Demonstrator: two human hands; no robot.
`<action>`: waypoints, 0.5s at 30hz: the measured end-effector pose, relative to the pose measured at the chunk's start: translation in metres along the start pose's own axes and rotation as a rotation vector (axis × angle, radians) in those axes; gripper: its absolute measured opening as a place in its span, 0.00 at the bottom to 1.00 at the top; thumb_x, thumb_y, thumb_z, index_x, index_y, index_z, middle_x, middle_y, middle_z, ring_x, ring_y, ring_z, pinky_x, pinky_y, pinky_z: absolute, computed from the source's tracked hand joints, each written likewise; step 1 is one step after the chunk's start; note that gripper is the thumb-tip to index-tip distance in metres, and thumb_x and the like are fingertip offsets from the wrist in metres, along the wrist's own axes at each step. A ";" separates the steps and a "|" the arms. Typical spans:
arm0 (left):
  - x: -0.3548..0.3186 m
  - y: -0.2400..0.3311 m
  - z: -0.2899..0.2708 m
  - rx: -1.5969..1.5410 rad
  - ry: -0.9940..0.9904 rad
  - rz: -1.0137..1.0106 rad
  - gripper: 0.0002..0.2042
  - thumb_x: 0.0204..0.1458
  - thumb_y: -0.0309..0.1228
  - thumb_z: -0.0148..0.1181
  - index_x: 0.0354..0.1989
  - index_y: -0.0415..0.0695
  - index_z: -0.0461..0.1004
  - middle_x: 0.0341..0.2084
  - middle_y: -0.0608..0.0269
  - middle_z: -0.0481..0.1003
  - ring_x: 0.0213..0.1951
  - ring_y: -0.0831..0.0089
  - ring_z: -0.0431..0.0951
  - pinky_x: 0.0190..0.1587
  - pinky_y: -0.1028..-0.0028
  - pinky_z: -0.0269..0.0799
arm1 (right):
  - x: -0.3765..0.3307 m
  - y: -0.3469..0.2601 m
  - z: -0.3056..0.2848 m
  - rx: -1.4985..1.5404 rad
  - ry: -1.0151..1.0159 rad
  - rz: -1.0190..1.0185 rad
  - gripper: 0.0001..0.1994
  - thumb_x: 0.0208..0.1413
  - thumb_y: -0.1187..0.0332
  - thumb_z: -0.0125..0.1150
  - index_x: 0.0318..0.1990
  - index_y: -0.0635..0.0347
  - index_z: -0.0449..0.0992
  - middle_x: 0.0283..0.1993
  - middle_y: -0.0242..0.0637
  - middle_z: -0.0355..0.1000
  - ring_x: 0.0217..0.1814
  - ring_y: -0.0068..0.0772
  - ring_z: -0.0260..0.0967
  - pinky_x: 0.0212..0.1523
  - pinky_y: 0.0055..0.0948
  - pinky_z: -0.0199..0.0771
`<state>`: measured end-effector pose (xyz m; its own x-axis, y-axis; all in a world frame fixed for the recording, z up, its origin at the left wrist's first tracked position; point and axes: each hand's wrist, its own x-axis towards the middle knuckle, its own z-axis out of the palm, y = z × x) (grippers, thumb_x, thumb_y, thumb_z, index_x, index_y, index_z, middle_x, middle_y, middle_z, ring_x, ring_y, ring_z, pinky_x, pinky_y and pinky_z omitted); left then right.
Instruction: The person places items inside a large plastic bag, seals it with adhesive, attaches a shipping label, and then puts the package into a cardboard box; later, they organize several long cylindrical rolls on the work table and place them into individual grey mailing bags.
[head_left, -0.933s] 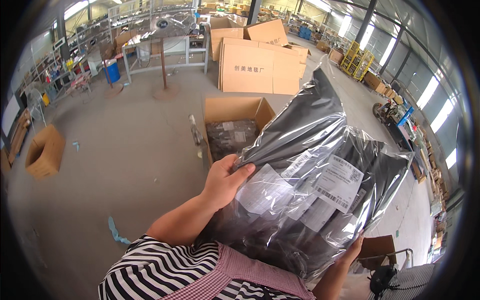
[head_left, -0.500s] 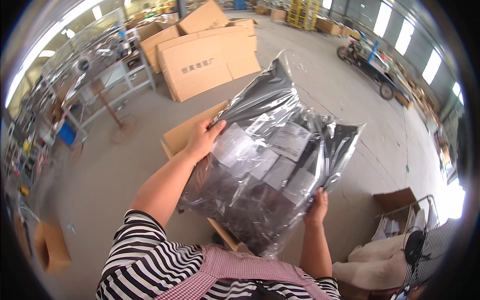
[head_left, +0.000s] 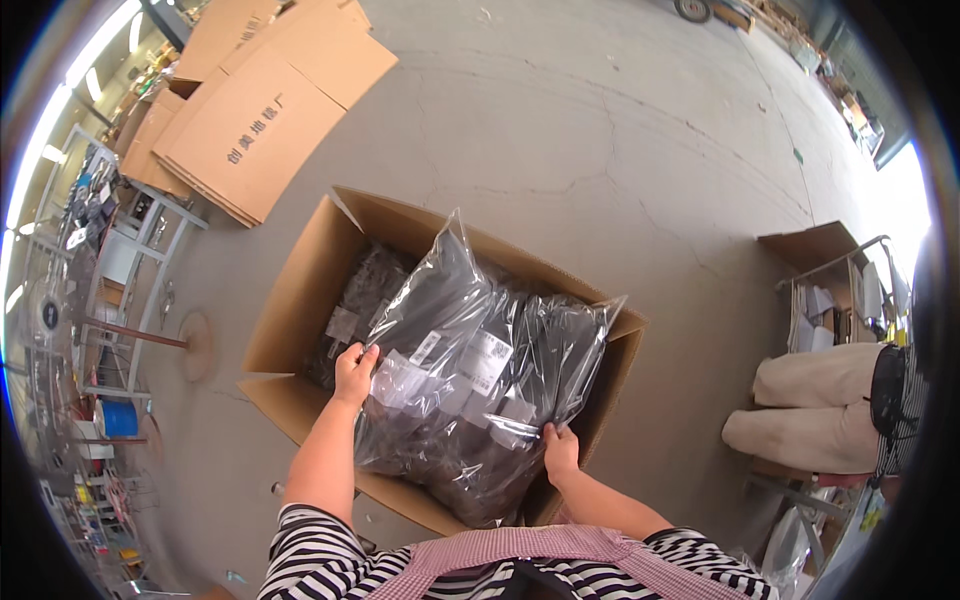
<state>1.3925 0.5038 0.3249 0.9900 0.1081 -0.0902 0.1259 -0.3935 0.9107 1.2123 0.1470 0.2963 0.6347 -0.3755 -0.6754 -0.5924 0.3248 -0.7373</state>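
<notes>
Both hands grip a clear plastic bag (head_left: pixel 470 385) of dark packets: left hand (head_left: pixel 354 372) clamped on its left edge, right hand (head_left: pixel 560 450) pinching its near right corner. The bag lies over the open cardboard box (head_left: pixel 300 300), hiding most of what is inside; another dark packet (head_left: pixel 362 300) shows at the box's far left corner. Beyond, on the concrete floor (head_left: pixel 600 130), lie flattened cartons (head_left: pixel 250 110).

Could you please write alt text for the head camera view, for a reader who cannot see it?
Two hands, left hand and right hand, hold a large clear plastic bag of dark packed items over an open cardboard box on a concrete floor. Another similar bag lies inside the box; flattened cardboard sheets lie beyond it.
</notes>
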 end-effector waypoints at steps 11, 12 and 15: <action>0.056 -0.140 0.057 0.614 -0.104 -0.308 0.19 0.57 0.47 0.59 0.36 0.40 0.75 0.34 0.46 0.79 0.41 0.45 0.77 0.45 0.56 0.69 | 0.093 0.104 0.029 -0.537 0.293 0.377 0.20 0.60 0.60 0.60 0.52 0.68 0.73 0.45 0.53 0.76 0.43 0.46 0.75 0.43 0.42 0.72; 0.059 -0.153 0.050 0.665 -0.083 -0.443 0.19 0.57 0.48 0.59 0.46 0.45 0.73 0.43 0.48 0.77 0.48 0.48 0.75 0.50 0.56 0.68 | 0.096 0.096 0.031 -0.539 0.242 0.467 0.25 0.58 0.58 0.63 0.56 0.68 0.71 0.50 0.55 0.75 0.47 0.49 0.75 0.47 0.43 0.72; 0.069 -0.122 0.065 1.066 -0.050 -0.664 0.36 0.55 0.48 0.61 0.71 0.59 0.52 0.69 0.58 0.58 0.68 0.53 0.58 0.65 0.51 0.58 | 0.099 0.099 0.047 -0.479 0.506 0.559 0.40 0.50 0.54 0.71 0.65 0.69 0.59 0.61 0.56 0.68 0.55 0.51 0.72 0.53 0.42 0.71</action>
<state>1.4491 0.5002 0.1812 0.7145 0.5426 -0.4417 0.5653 -0.8197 -0.0923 1.2396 0.1828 0.1553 -0.0364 -0.6459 -0.7626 -0.9654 0.2199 -0.1402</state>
